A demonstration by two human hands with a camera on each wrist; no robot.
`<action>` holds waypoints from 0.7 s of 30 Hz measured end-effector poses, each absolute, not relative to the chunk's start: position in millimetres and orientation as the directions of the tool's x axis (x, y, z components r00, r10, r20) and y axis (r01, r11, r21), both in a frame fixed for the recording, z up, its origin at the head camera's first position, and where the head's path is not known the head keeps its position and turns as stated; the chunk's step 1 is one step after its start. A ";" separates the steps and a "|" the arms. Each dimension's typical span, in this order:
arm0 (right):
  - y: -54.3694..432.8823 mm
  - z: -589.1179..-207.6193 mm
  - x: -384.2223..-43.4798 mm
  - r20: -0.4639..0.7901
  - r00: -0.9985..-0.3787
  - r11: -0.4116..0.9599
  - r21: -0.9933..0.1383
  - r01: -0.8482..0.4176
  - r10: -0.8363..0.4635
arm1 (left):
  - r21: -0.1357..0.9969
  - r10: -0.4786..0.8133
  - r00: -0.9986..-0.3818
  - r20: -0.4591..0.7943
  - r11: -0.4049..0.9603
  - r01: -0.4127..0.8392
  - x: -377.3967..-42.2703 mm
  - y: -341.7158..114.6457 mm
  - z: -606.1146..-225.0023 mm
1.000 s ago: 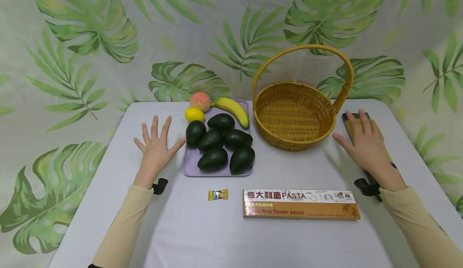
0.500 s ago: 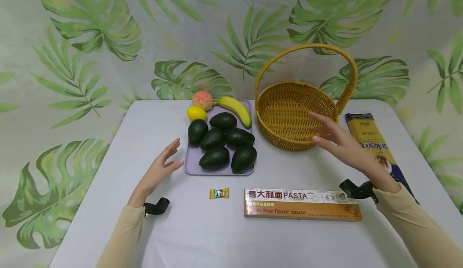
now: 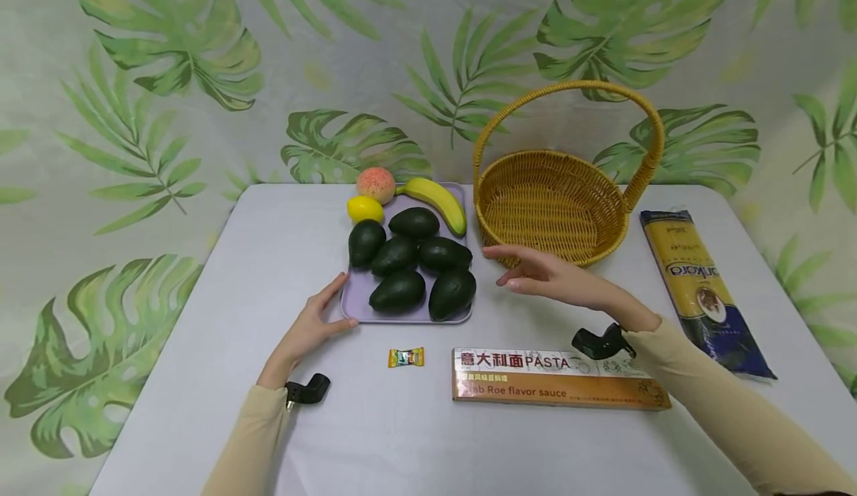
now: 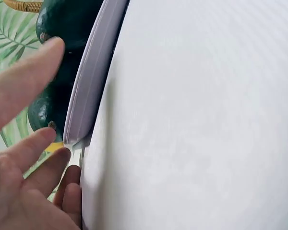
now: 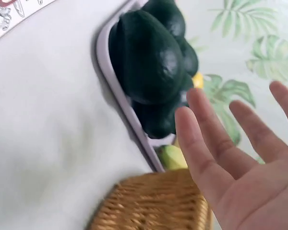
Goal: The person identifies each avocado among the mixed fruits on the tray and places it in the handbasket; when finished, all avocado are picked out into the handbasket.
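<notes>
A lilac tray (image 3: 355, 304) holds several dark green avocados (image 3: 397, 292) and a yellow banana (image 3: 435, 202). A peach (image 3: 376, 185) and a lemon (image 3: 365, 210) sit at its back left corner. My left hand (image 3: 309, 334) is at the tray's front left corner, fingers spread, fingertips right at the rim; the left wrist view shows the tray wall (image 4: 89, 86) beside the fingers. My right hand (image 3: 552, 279) hovers to the right of the tray, in front of the wicker basket (image 3: 545, 213), holding nothing. Its fingers (image 5: 209, 127) are extended in the right wrist view.
The basket with its tall handle stands at the back right of the tray. A pasta box (image 3: 559, 388) lies at the front, partly under the right wrist camera in view. A small wrapped candy (image 3: 405, 357) lies left of it. A blue and yellow pasta bag (image 3: 703, 295) lies far right.
My right hand has moved left from over the pasta bag, past the basket, toward the tray. My left hand has lowered and come right to the tray's edge. The objects have stayed put.
</notes>
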State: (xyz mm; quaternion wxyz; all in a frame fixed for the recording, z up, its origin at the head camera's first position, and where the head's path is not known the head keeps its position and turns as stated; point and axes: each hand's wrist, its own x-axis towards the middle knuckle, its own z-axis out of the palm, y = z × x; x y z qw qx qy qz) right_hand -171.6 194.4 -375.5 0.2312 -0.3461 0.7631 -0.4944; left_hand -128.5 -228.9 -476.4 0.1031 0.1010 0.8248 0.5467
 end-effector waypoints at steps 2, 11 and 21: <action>188.8 -380.1 -176.2 -0.047 -0.628 0.289 -0.912 -0.289 -0.777 | 0.912 0.258 -0.964 -0.063 0.406 0.049 -128.3 -227.4 -477.2; 165.2 -394.7 -201.3 -0.102 -0.470 0.297 -0.884 -0.362 -0.877 | 0.870 0.220 -0.974 -0.060 0.490 0.057 -130.9 -224.0 -478.5; 138.6 -397.9 -219.3 -0.134 -0.329 0.288 -0.827 -0.483 -0.935 | 0.872 0.210 -0.974 -0.083 0.489 0.031 -131.9 -223.9 -479.2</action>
